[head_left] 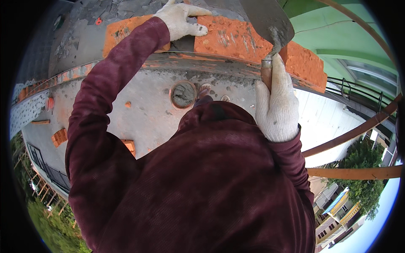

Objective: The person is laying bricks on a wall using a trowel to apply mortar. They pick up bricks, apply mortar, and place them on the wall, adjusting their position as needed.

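My left hand [179, 20], in a white knit glove, has its fingers spread over the gap between two orange bricks. It overlaps the end of the left brick [120, 36]; thumb and forefinger reach the near end of the right brick [228, 40]. In my right hand [278, 105], also gloved, is a trowel [268, 19], gripped by its wooden handle. Its grey blade hangs above the bricks, with wet mortar smeared near the neck. Another brick [306, 65] continues the row at the right. Under the bricks runs a mortar-streaked wall edge [190, 59].
A round tub of grey mortar [182, 94] stands on the concrete floor by my feet. Loose bricks [60, 137] and brick pieces [128, 145] lie at the left. Broken grey debris [130, 8] covers the ground beyond the wall. Brown curved bars [354, 130] cross at the right.
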### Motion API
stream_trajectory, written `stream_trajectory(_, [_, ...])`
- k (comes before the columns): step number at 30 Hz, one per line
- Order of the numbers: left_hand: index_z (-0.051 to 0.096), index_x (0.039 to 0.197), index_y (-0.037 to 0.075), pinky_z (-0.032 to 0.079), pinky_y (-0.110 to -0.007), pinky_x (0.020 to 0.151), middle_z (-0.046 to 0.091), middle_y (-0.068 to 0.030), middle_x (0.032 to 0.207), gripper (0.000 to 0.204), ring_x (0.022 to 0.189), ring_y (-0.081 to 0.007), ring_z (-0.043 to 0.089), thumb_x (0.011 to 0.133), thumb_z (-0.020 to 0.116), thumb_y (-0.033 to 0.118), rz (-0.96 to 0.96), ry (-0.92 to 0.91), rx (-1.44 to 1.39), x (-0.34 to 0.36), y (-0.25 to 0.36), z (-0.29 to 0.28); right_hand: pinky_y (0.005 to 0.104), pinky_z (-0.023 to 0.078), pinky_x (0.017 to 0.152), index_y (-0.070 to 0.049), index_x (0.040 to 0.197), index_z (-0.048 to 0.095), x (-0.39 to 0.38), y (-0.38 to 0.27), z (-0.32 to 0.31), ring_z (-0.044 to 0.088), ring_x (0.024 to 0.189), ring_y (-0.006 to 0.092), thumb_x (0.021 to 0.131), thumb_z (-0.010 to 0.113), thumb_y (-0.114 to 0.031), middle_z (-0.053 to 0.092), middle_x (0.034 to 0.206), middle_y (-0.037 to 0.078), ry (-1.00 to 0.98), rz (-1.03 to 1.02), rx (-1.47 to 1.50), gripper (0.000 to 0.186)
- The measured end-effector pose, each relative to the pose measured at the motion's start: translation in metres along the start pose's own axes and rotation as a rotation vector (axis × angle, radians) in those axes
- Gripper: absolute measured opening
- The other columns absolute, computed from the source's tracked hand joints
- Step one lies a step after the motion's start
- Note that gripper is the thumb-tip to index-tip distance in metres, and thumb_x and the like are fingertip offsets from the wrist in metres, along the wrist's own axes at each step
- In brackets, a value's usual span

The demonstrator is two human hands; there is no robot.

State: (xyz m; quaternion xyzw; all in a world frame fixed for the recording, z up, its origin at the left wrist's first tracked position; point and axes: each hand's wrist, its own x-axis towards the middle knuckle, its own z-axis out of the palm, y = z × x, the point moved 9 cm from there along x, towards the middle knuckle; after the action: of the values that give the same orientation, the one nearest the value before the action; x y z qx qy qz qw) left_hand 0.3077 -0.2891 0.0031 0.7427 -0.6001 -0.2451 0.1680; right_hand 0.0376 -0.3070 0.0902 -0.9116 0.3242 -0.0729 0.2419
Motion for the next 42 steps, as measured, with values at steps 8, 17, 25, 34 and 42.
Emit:
stream_trajectory(8, [0.064, 0.141, 0.011, 0.000, -0.062, 0.126, 0.074, -0.0131, 0.126, 0.065, 0.124, -0.0276, 0.067, 0.085, 0.076, 0.041, -0.095, -0.043, -0.142, -0.005, 0.002, -0.003, 0.0460, 0.057, 0.085, 0.005, 0.151, 0.041, -0.013, 0.009, 0.003, 0.068, 0.104, 0.0438, 0.096, 0.065, -0.013, 0.064, 0.120, 0.027, 0.030, 0.000, -0.087, 0.063])
stream_trajectory(17, [0.067, 0.138, 0.025, 0.009, -0.051, 0.132, 0.073, -0.0079, 0.128, 0.053, 0.119, -0.0265, 0.067, 0.090, 0.073, 0.048, -0.013, 0.133, 0.103, -0.003, -0.009, 0.003, 0.0457, 0.057, 0.092, 0.003, 0.150, 0.044, -0.015, -0.004, 0.001, 0.068, 0.111, 0.0456, 0.096, 0.065, -0.009, 0.065, 0.127, 0.030, 0.112, -0.016, 0.011, 0.059])
stream_trajectory(25, [0.069, 0.138, 0.022, 0.019, -0.047, 0.127, 0.076, -0.0075, 0.122, 0.058, 0.105, -0.0258, 0.069, 0.089, 0.075, 0.051, 0.051, 0.187, 0.136, -0.002, -0.005, 0.001, 0.0499, 0.057, 0.080, 0.002, 0.147, 0.041, -0.017, 0.013, 0.029, 0.068, 0.100, 0.0461, 0.094, 0.066, -0.016, 0.065, 0.112, 0.028, -0.035, 0.057, 0.001, 0.061])
stream_trajectory(34, [0.065, 0.141, 0.007, 0.047, -0.039, 0.110, 0.067, -0.0137, 0.139, 0.063, 0.129, -0.0270, 0.062, 0.088, 0.080, 0.039, 0.121, 0.178, -0.022, 0.010, 0.029, -0.029, 0.0490, 0.056, 0.088, 0.002, 0.141, 0.050, -0.042, 0.034, -0.026, 0.068, 0.105, 0.0451, 0.094, 0.069, -0.021, 0.068, 0.114, 0.026, 0.233, -0.078, 0.421, 0.056])
stream_trajectory(42, [0.065, 0.137, 0.017, 0.051, -0.044, 0.108, 0.064, -0.0056, 0.140, 0.051, 0.127, -0.0306, 0.060, 0.088, 0.072, 0.028, 0.608, 0.141, 0.448, 0.088, 0.273, 0.042, 0.0406, 0.059, 0.077, -0.010, 0.144, 0.056, -0.168, 0.169, -0.143, 0.073, 0.087, 0.0323, 0.089, 0.073, -0.011, 0.069, 0.100, 0.015, 0.550, 0.342, -0.341, 0.058])
